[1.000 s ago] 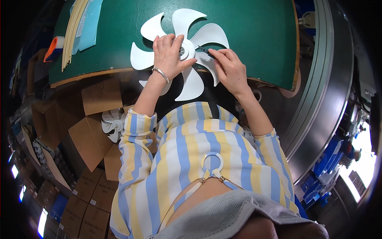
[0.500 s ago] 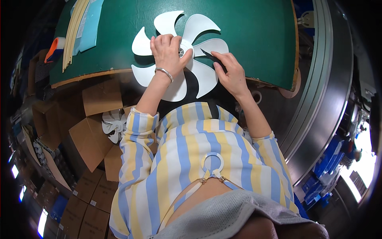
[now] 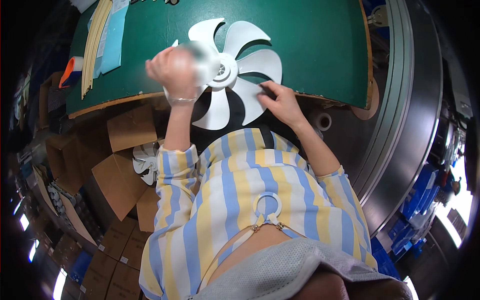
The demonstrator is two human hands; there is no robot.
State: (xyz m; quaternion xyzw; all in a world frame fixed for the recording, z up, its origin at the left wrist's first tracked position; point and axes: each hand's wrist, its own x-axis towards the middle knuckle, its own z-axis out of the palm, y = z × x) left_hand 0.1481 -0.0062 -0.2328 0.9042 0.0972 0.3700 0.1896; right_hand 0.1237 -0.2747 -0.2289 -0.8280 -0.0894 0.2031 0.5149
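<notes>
Seen from above, near to far. The right hand (image 3: pixel 282 102) is pressing its spread fingertips on the near blade of the white plastic fan impeller (image 3: pixel 235 70), pinning it rather than gripping it; a half second earlier this hand was working at a blade further to its own right, with what may be a small dark tool that is no longer visible. The left hand (image 3: pixel 175 70) is lifting off the hub, where it was resting flat before, and is now blurring in motion just left of the hub; whether it is closing on a blade edge or hanging free cannot be told. The impeller is turning and sliding toward the person, its nearest blades now overhanging the front edge of the green tabletop (image 3: pixel 310 45). This suggests the part is being rotated to present another blade. Beyond the left hand, a bundle of pale strips (image 3: pixel 95 42) and a blue sheet (image 3: pixel 112 35) are lying on the tabletop. Below the left forearm, cardboard boxes (image 3: pixel 115 180) are holding another white impeller (image 3: pixel 145 162).
</notes>
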